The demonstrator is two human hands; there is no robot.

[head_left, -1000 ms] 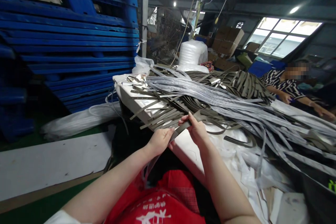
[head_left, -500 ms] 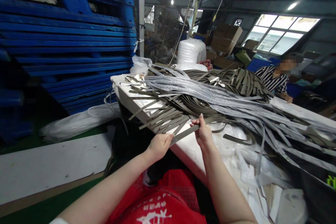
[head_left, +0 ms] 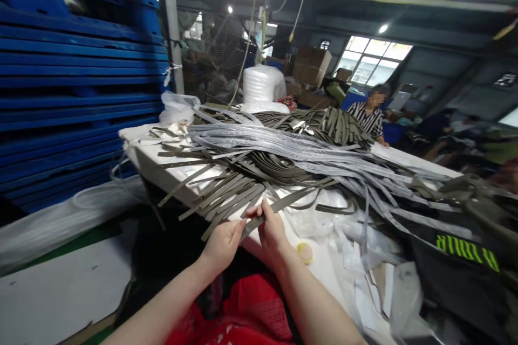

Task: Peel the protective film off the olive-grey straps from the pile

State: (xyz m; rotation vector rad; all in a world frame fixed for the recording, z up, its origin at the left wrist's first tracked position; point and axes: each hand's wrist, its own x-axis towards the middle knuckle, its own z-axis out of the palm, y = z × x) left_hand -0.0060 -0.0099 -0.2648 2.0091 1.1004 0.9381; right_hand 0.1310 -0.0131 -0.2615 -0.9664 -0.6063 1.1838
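Note:
Both my hands are closed on one flat olive-grey strap (head_left: 286,200) at the table's near edge. My left hand (head_left: 224,241) pinches it near its lower end, and my right hand (head_left: 270,227) grips it just to the right, thumb on top. From there the strap runs up and right toward the pile. Beyond my hands lies a heap of similar dark straps (head_left: 226,194), with a long bundle of straps in clear plastic sleeves (head_left: 259,143) across it. Whatever lies beneath my fingers is hidden.
A white table (head_left: 156,170) carries the straps, a roll of white foam (head_left: 259,89), a yellow tape roll (head_left: 304,253) and crumpled plastic. Stacked blue pallets (head_left: 81,81) rise at left. Black fabric with green lettering (head_left: 465,275) lies at right. A person in stripes (head_left: 366,116) sits behind the table.
My view has swung to the right, so the scene sits further left. My right hand has moved closer to my left along the strap. The yellow tape roll has come into sight.

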